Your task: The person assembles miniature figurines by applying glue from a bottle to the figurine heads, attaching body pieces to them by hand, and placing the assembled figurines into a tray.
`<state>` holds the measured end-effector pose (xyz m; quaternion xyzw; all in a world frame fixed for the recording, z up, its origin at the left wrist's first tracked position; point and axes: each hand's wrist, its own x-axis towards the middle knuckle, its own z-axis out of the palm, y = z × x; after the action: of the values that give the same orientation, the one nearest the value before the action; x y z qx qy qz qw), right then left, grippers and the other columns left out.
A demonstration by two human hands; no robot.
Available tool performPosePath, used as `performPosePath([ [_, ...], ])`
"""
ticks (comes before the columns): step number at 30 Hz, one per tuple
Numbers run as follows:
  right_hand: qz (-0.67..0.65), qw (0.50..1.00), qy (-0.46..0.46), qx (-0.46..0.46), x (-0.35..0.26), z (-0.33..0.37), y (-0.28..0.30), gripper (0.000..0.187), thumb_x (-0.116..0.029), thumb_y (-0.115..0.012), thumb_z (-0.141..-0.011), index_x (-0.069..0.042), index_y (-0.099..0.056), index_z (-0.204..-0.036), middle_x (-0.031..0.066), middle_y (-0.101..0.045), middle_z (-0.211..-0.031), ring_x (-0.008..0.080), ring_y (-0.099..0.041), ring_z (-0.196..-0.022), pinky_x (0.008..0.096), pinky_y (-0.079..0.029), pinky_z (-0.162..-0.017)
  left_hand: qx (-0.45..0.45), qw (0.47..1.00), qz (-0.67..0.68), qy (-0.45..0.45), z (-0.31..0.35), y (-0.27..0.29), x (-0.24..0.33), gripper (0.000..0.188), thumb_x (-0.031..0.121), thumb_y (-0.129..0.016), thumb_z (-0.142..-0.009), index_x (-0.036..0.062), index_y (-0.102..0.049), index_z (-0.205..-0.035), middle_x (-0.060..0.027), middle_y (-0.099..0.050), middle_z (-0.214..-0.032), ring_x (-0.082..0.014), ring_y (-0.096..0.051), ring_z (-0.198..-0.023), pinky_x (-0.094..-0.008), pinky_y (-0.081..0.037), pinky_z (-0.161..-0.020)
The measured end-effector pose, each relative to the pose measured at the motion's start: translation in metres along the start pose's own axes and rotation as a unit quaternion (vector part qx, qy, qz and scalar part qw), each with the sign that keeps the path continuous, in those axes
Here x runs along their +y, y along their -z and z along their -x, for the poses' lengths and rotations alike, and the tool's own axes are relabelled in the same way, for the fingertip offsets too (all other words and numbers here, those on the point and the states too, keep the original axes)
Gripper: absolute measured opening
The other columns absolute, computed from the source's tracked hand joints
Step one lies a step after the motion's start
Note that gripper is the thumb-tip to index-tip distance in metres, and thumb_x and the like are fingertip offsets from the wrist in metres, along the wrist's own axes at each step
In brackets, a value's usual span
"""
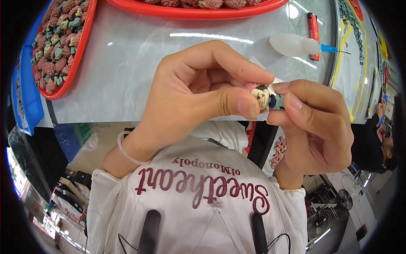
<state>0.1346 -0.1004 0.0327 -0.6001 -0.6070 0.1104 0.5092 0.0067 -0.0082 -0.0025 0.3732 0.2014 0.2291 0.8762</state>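
Over the table, both of my hands meet around a tiny doll figurine. The thumb and fingers of my left hand (182, 91) pinch its head (260, 96), which has a cream face, dark hair on top and some pink behind. My right hand (319, 122) is closed on the small grey-blue and dark body (277, 102). Head and body touch or nearly touch; whether they are joined I cannot tell. My fingertips cover part of both pieces.
A white squeeze bottle (292, 45) with a blue needle tip lies beyond my right hand, against a narrow red packet (313, 29). Red trays (80, 55) of pink ruffled pieces and small heads stand left and at the back. Another person (372, 144) sits far right.
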Motion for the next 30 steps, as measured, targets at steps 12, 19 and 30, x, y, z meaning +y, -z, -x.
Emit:
performPosePath([
  [12, 0.041, 0.999, 0.010, 0.021, 0.003, 0.002, -0.008, 0.017, 0.006, -0.066, -0.063, 0.005, -0.055, -0.077, 0.0205, -0.058, -0.074, 0.0204, -0.060, -0.061, 0.0218, -0.048, -0.050, 0.003, 0.997, -0.061, -0.046, -0.001, 0.004, 0.002, 0.031, 0.014, -0.071, -0.065, -0.0024, -0.058, -0.089, -0.0068, -0.057, -0.077, -0.0094, -0.052, -0.066, -0.0206, -0.042, -0.060],
  [19, 0.097, 0.995, -0.007, 0.032, -0.001, 0.016, -0.014, 0.015, -0.004, -0.065, -0.070, -0.002, -0.059, -0.084, 0.0138, -0.051, -0.088, 0.0192, -0.052, -0.074, 0.0251, -0.043, -0.060, -0.074, 0.996, 0.029, 0.029, 0.000, 0.006, 0.003, 0.027, 0.001, -0.063, -0.072, -0.0056, -0.054, -0.096, -0.0123, -0.056, -0.094, -0.0158, -0.055, -0.085, -0.0247, -0.046, -0.073],
  [30, -0.082, 0.995, -0.037, 0.035, 0.009, 0.007, -0.015, 0.030, 0.010, -0.069, -0.058, -0.001, -0.057, -0.084, 0.0131, -0.054, -0.080, 0.0162, -0.053, -0.067, 0.0216, -0.043, -0.057, -0.008, 0.997, -0.045, -0.063, 0.006, 0.011, 0.007, 0.033, 0.018, -0.063, -0.076, -0.0037, -0.049, -0.097, -0.0188, -0.057, -0.094, -0.0169, -0.058, -0.083, -0.0251, -0.050, -0.069],
])
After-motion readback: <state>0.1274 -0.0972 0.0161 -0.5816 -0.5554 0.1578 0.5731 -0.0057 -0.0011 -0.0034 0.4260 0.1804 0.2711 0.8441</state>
